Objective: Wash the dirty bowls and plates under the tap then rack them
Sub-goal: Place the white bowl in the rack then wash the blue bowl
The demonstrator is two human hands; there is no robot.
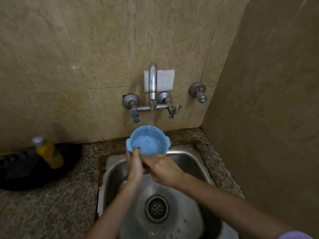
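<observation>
A light blue plastic bowl (148,140) with small side handles is tilted toward me under the tap (152,83), and a thin stream of water runs into it. My left hand (135,165) grips the bowl's near left rim, with the thumb inside. Beneath the near right rim, my right hand (163,169) holds the bowl from below. Both hands hover over the steel sink (188,159).
A yellow dish-soap bottle (48,153) stands on the speckled granite counter (51,204) at the left, in front of a dark pan or cloth (20,169). A drain (156,208) sits in the sink's middle. Tiled walls close in behind and at the right.
</observation>
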